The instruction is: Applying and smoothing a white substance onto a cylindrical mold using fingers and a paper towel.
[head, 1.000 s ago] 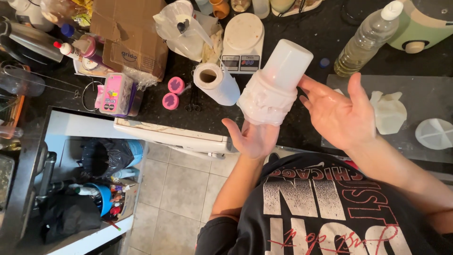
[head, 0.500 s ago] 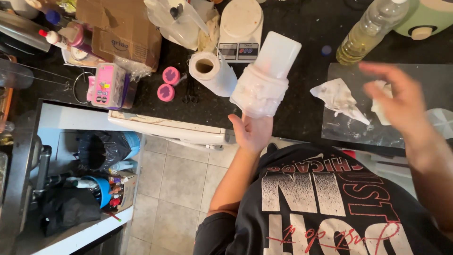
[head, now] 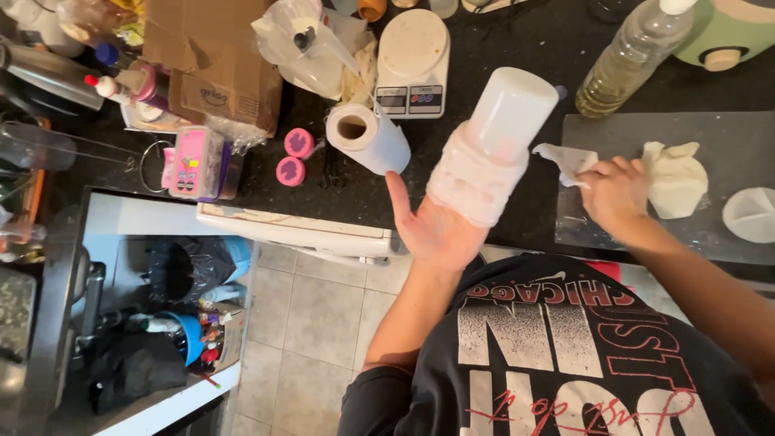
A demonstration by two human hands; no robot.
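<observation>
A dark counter point(head: 517, 48) fills the top of the frame, and a grey mat point(head: 726, 137) lies on it at right. A brown box point(head: 214, 56) stands at upper left, a clear bag point(head: 303, 44) beside it. A white scale point(head: 412, 60) sits at top centre, an oil bottle point(head: 626, 56) at upper right. An open white drawer point(head: 299, 230) juts out at centre left, above tiled floor point(head: 311, 323).

At centre, a white cylinder point(head: 508, 113) tilts up and to the right, its lower half wrapped in a white sheet point(head: 468, 182). The left hand point(head: 436, 230) lies open beneath it, palm up, thumb spread wide, the wrapped end resting on the palm. A paper towel roll point(head: 367, 137) lies just left of the cylinder.

The right hand point(head: 617, 190) sits on the mat at right, fingers curled and pinching the corner of a thin white scrap point(head: 561, 157). A dough lump point(head: 678, 178) rests just right of that hand, and a white disc point(head: 751, 214) lies at the far right edge.

A pink case point(head: 194, 161) and two pink caps point(head: 295, 153) sit on the counter at left centre.
</observation>
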